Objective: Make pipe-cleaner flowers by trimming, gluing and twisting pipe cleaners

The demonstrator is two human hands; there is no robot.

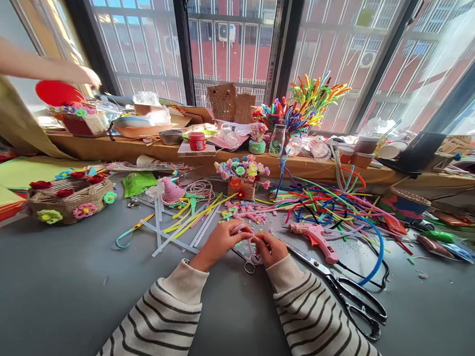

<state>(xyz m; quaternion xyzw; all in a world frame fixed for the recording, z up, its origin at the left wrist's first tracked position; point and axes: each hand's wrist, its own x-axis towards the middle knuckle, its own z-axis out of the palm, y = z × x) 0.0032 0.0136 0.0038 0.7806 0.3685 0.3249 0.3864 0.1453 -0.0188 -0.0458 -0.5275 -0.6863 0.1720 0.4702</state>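
1. Fingers hide most of the pink pipe cleaner [251, 244]; its shape is hard to make out.
2. Left hand [224, 240] and right hand [270, 247] pinch it between them, just above the grey counter [62, 286].
3. Glue gun [315, 237] and black scissors [350, 299] lie to the right.

Bare counter [54, 286] is left open at near left, while passage rightward is blocked by black scissors [346, 296] and a pink glue gun [315, 238].
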